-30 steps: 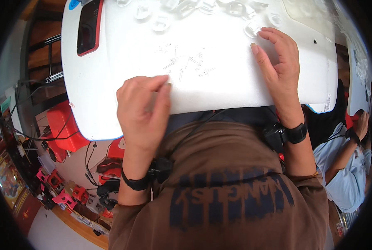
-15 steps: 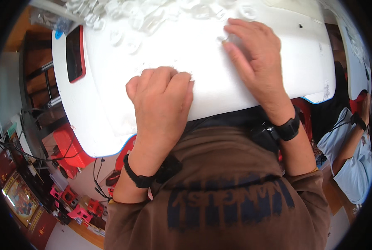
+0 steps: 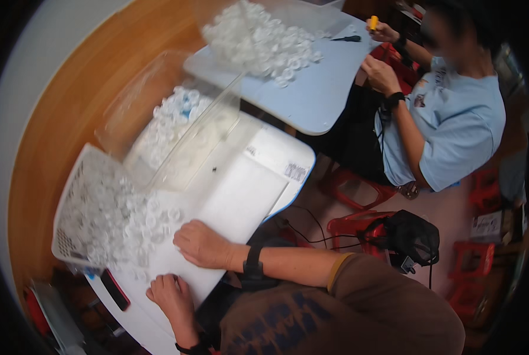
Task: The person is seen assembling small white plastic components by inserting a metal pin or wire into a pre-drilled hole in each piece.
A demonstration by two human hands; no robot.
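Note:
My left hand [image 3: 173, 299] rests low over the near part of the white table, its fingers curled in. What it holds, if anything, is hidden. Farther right along the table edge, my right hand [image 3: 203, 244] lies back-up with bent fingers pressed together. Its fingertips come close to the loose ring-shaped white plastic pieces [image 3: 152, 222], and anything under them is hidden. These pieces spill from a white basket [image 3: 69, 198] tipped toward me. A phone with a red edge [image 3: 116, 290] lies left of my left hand.
A clear plastic bin [image 3: 202, 133] with more white pieces stands beyond my hands. At a second table [image 3: 317, 106] with a heap of similar pieces and a dark-handled tool [image 3: 347, 39], a co-worker [image 3: 454, 127] in light blue holds a yellow object [image 3: 373, 23]. Red stools [image 3: 359, 192] stand right.
The view has swung right and up, bringing the co-worker, bin and basket into sight. Both my hands stay over the table, and the right one now has its fingers closer together.

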